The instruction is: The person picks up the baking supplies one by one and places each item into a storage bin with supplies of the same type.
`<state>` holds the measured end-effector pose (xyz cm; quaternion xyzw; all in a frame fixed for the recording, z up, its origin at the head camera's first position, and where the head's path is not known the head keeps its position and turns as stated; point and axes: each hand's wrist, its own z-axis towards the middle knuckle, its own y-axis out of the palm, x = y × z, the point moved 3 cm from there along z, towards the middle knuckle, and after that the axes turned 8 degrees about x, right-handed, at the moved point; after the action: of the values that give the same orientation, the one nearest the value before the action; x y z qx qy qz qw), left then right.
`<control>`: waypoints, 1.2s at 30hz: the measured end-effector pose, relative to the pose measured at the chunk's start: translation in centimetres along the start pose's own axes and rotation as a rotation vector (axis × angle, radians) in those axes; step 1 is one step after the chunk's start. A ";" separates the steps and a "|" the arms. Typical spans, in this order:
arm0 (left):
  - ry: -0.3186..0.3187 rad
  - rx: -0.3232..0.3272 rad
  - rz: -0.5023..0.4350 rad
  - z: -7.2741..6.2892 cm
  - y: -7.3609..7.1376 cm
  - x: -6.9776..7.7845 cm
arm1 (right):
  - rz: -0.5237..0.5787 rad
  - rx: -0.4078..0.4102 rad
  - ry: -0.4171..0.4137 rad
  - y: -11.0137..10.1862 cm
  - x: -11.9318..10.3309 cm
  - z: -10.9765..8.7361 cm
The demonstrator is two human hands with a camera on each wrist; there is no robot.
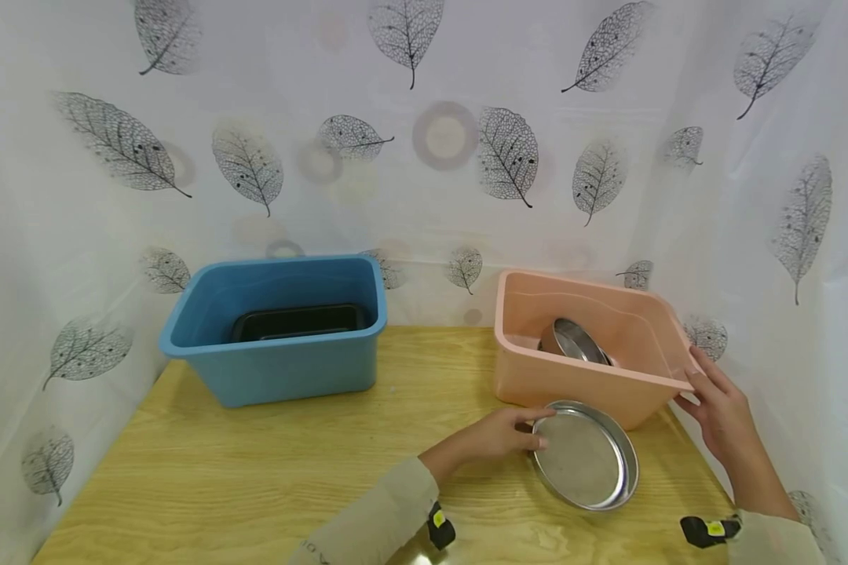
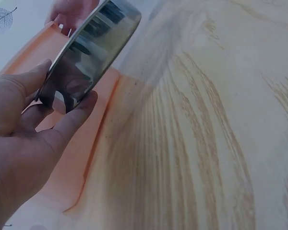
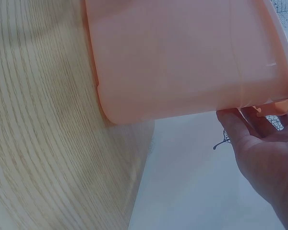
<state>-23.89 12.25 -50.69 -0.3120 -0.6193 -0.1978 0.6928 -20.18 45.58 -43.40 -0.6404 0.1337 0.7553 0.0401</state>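
Note:
A round, shallow metal cake pan (image 1: 581, 459) is pinched at its left rim by my left hand (image 1: 498, 435), thumb on one side and fingers on the other. The pan hangs tilted in front of the pink bin (image 1: 593, 384), and its shiny side wall shows in the left wrist view. At the bin's right end, my right hand (image 1: 724, 408) grips the rim, with the thumb under the lip in the right wrist view (image 3: 264, 143). More round metal pans (image 1: 578, 341) lean inside the pink bin, partly hidden by its front wall.
A blue bin (image 1: 283, 373) stands at the back left of the wooden table (image 1: 254, 479). Inside it lies a dark rectangular pan (image 1: 300, 320), its lower part hidden. Leaf-patterned sheeting (image 1: 424, 204) hangs behind and along both sides of the table.

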 end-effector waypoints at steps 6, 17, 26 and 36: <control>0.061 -0.051 -0.035 -0.3 -0.5 2.5 | -0.029 0.031 0.021 -0.1 0.0 0.2; 0.123 -0.079 -0.108 -0.1 -2.2 6.4 | -0.092 0.054 0.037 -0.2 -0.1 0.2; 0.148 -0.045 -0.074 0.8 -4.1 8.5 | -0.125 0.058 0.049 -0.3 -0.1 0.2; 0.179 -0.005 -0.200 2.4 -6.7 9.6 | -0.189 0.070 0.057 -0.3 -0.2 0.2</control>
<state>-28.58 10.13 -39.90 -0.2316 -0.5824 -0.2947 0.7213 -20.28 45.95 -43.26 -0.6696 0.1001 0.7245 0.1295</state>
